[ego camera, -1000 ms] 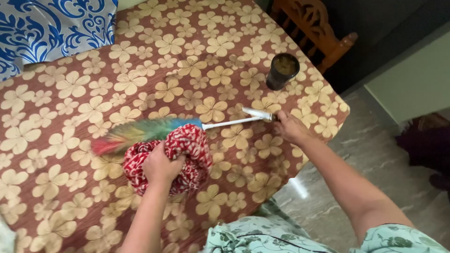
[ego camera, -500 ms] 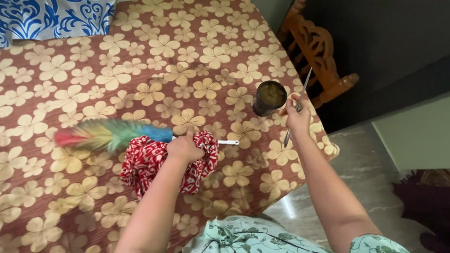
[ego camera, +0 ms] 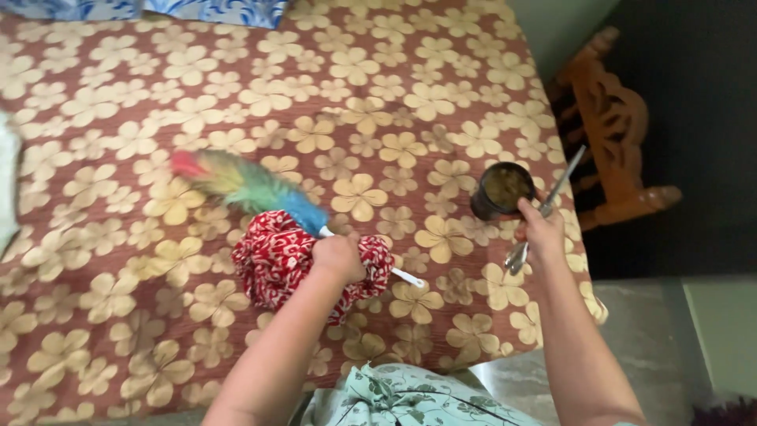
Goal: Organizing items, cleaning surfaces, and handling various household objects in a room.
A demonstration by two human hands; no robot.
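Bare tablecloth (ego camera: 158,331) beyond duster (ego camera: 252,188), cup (ego camera: 501,191).

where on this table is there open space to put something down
The widest bare stretch of the floral tablecloth lies beyond the rainbow duster, up to the blue patterned fabric. Another lies near the table edge, left of the red cloth. It is crowded around the left hand on that cloth, and by the dark cup beside the right hand holding a spoon.
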